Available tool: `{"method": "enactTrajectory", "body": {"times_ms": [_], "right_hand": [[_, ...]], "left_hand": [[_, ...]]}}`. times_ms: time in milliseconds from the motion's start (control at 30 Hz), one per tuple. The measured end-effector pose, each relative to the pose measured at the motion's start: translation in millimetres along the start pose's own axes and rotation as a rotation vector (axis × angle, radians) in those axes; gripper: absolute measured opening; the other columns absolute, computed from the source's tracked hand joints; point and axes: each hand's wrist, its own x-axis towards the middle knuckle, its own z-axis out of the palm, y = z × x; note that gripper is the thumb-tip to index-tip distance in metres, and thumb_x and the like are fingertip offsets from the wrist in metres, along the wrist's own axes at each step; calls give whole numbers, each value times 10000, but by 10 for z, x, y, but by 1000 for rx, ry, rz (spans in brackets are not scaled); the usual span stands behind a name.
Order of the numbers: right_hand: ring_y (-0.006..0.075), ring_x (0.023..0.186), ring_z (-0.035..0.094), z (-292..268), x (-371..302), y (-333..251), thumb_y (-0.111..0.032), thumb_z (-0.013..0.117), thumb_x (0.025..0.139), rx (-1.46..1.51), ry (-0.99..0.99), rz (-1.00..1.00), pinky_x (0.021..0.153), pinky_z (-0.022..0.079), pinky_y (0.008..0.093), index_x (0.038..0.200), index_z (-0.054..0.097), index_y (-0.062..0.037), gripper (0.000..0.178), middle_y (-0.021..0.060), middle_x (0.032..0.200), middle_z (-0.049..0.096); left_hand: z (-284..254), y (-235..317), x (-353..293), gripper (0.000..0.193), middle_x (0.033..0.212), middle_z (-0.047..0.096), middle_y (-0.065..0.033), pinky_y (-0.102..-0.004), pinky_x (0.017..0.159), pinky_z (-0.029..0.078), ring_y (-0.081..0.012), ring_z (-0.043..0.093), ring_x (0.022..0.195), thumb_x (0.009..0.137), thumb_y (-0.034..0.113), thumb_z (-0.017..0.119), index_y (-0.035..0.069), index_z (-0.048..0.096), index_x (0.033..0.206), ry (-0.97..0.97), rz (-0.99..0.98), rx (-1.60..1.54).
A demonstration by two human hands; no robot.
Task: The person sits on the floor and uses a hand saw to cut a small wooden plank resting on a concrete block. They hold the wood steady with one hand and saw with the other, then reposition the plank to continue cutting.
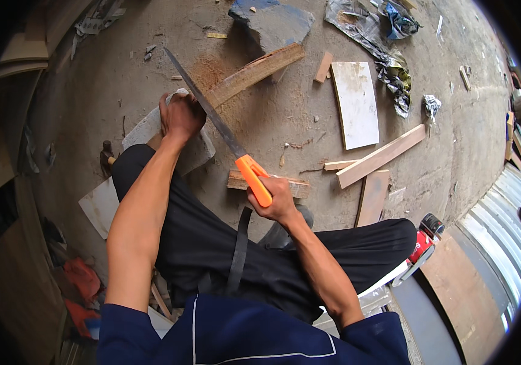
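Note:
My right hand (275,198) is wrapped round the orange handle (254,179) of a hand saw. Its grey blade (215,118) slants up and to the left, crossing a rough wooden bar (257,73) close to my left hand. With bent fingers my left hand (181,115) grips the near end of this bar, which is mostly hidden under the hand. A pale stone-like block (199,149) lies below that hand. The bar's far end rests by a grey-blue block (278,27). Sawdust (210,70) is scattered on the floor beside the cut.
Right of the saw lie a white board (356,104), a long wooden strip (382,156) and a short wood piece (323,67). Crumpled plastic (394,76) is farther right. A wooden offcut (297,187) sits behind my right hand. A red can (420,246) stands by my right knee.

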Motion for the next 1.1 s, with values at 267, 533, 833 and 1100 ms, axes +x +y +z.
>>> {"method": "enactTrajectory", "body": {"times_ms": [267,533,833,1100], "right_hand": [[349,598,595,32,211,-24,-111,673,681,42,8,8,557,486,386,766,596,-23,143,152,661,591],[333,575,587,-156,-49,22,-93,662,691,-10,-50,9,541,475,371,770,601,-26,121,145,661,590],[319,556,603,-57,383,-179,-92,661,717,-25,15,74,542,473,340,755,602,-10,108,166,630,580],[244,486,569,-48,414,-203,-98,646,742,-19,-7,107,510,439,312,746,608,-9,97,138,581,545]], "left_hand": [[72,-47,39,260,899,686,-129,-463,1081,183,-252,592,1052,822,255,518,85,703,891,-11,-45,-24],[71,-8,-1,322,923,696,-72,-510,1101,118,-220,546,1143,849,345,504,105,712,900,48,-5,11],[60,13,4,180,910,692,-38,-566,1089,104,-273,536,1153,824,351,563,242,704,856,111,51,-1],[10,-32,-6,348,983,693,-93,-501,1121,42,-286,501,1205,850,403,497,153,732,913,39,-80,-132]]}}
